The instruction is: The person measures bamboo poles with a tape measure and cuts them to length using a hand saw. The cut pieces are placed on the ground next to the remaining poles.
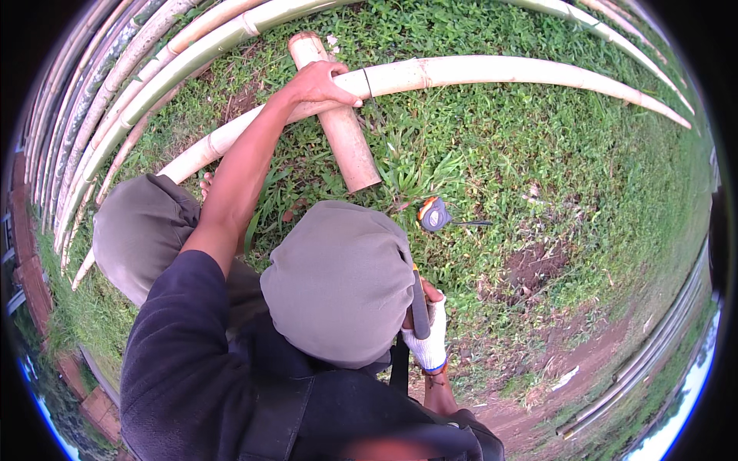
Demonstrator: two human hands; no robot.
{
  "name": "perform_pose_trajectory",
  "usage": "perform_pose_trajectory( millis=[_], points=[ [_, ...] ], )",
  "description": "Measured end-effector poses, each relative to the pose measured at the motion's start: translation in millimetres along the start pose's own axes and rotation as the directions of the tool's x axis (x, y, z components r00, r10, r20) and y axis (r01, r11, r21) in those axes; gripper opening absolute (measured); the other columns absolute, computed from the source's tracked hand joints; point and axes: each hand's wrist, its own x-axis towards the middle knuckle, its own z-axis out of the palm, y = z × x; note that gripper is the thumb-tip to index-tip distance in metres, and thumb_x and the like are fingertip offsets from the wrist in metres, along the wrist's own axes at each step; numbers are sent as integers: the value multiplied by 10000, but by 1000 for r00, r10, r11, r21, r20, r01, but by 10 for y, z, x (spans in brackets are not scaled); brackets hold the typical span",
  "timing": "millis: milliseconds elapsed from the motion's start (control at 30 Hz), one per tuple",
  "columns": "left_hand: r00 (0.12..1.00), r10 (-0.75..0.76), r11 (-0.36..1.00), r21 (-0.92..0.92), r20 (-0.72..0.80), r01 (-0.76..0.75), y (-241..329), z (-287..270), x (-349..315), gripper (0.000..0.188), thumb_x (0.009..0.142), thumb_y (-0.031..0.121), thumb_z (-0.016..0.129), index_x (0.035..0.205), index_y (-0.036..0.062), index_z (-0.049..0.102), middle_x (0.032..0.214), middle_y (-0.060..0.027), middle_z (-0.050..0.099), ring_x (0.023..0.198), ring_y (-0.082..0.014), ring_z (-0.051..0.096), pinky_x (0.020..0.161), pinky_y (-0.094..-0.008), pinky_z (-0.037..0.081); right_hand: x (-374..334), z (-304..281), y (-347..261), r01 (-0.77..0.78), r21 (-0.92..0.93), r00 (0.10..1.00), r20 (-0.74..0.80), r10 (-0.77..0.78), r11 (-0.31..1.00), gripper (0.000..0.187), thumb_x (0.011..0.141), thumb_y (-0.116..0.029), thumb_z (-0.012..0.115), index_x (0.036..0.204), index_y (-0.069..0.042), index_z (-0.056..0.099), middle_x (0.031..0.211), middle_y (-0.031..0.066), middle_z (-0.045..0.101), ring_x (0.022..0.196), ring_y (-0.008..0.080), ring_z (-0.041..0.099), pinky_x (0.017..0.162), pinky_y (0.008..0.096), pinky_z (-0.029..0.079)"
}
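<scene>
Head view: the left hand [323, 84] grips a long bamboo pole [492, 73] at 12 o'clock, lying across a short bamboo piece [342, 131]. The gloved right hand [427, 330] is closed around a dark tool handle [420, 303] at 5 o'clock. A tape measure [435, 213] lies on the grass [538, 154].

My bare left hand [323, 83] rests on a smooth, pale, matt bamboo pole [492, 73] at the upper middle. My right hand [427, 330] wears a white knitted cloth glove around a dark matt handle [420, 307].
</scene>
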Motion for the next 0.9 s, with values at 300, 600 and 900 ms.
perform_pose_trajectory(
  millis=[300, 600, 900],
  points=[
    [1000, -16, 998, -67, 17, 17, 66, 36, -55, 1048, 610, 568, 977, 1385, -84, 703, 1314, -243, 751, 1205, -335, 725, 1103, -397, 544, 1605, 639, -120, 385, -220, 910, 255, -328, 896, 581, 924, 3, 698, 1477, 0, 523, 1119, 52, 627, 926, 140, 591, 863, 303, 517],
    [994, -6, 998, -64, 110, 13, 3, 11, -22, 1140, 654, 648, 931, 1500, -45, 612, 1497, -256, 642, 1351, -370, 649, 1186, -430, 495, 674, 137, 130, 410, -402, 908, 96, -407, 819, 477, 980, -67, 739, 1409, 2, 544, 1276, 113, 629, 1084, 203, 637, 969, 366, 539],
    [968, 100, 983, 129, 232, -132, 142, -210, 24, 997, 899, 580, 845, 1597, -34, 486, 1573, -237, 583, 1451, -358, 568, 1242, -429, 433, 247, 237, -153, 505, -845, 807, 390, -444, 177, 606, 798, -65, 835, 1383, -152, 703, 1031, 147, 624, 939, 367, 654, 798, 440, 558]
  ],
)
